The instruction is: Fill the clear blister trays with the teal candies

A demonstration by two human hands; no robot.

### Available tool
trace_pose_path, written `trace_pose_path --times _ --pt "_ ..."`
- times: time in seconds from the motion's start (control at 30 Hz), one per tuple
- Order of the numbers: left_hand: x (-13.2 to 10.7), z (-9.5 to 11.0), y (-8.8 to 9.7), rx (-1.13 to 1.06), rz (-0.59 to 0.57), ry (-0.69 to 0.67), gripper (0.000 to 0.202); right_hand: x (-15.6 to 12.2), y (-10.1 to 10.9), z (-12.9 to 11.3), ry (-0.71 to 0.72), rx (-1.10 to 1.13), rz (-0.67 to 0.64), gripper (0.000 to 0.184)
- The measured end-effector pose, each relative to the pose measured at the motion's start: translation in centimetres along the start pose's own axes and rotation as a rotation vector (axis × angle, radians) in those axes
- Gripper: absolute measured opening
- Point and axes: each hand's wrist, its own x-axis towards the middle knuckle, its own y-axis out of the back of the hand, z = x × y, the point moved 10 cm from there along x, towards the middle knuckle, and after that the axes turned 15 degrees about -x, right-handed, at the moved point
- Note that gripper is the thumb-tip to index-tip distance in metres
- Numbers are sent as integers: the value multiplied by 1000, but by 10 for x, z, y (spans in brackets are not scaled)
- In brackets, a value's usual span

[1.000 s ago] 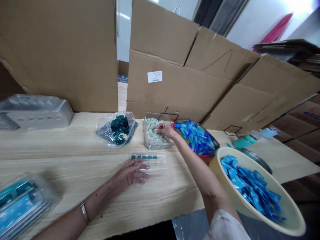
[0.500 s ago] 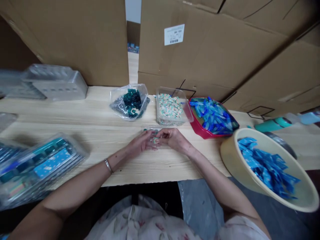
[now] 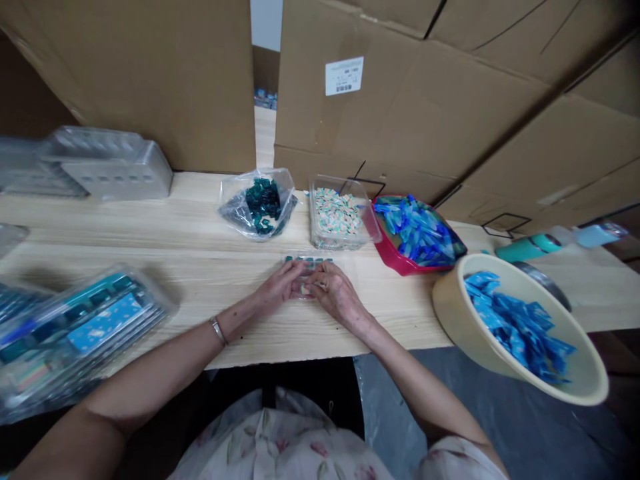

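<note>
My left hand (image 3: 280, 285) and my right hand (image 3: 334, 293) meet over a small clear plastic tray (image 3: 311, 261) on the wooden table (image 3: 200, 267). A row of dark teal pieces shows at the tray's far edge. Both hands pinch small pale pieces over the tray; fingers are curled together. Just behind stands a clear box of pale green-and-pink pieces (image 3: 339, 213). A plastic bag of dark teal pieces (image 3: 260, 201) lies to its left.
A red tray of blue packets (image 3: 419, 233) and a cream bowl of blue packets (image 3: 520, 327) sit at right. Stacked filled clear packs (image 3: 75, 333) lie at left, grey tray stacks (image 3: 100, 163) behind. Cardboard boxes (image 3: 400, 100) wall the back. A teal bottle (image 3: 530, 248) lies far right.
My right hand came back from the box of pale pieces to the small tray, joining the left hand there. The camera tilted down.
</note>
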Motion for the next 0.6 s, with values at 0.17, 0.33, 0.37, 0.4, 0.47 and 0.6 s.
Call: trace_pose_path --times 0.17,0.33,0.37,0.4,0.47,0.6 --pt "-3 0 -2 -7 22 14 29 -5 4 10 -95 41 58 5" --pt "-4 -1 -3 -3 45 60 34 32 46 38 -77 22 136 12" --pt "-4 -1 -2 -1 50 67 35 46 59 48 -73 -8 176 13" --pt "-4 0 -1 -1 59 70 35 61 68 58 -74 -50 206 12" --pt "-3 0 2 0 87 72 35 94 68 75 -59 -132 139 10" --pt "-2 -1 7 13 137 93 33 142 24 101 -67 -242 -146 8"
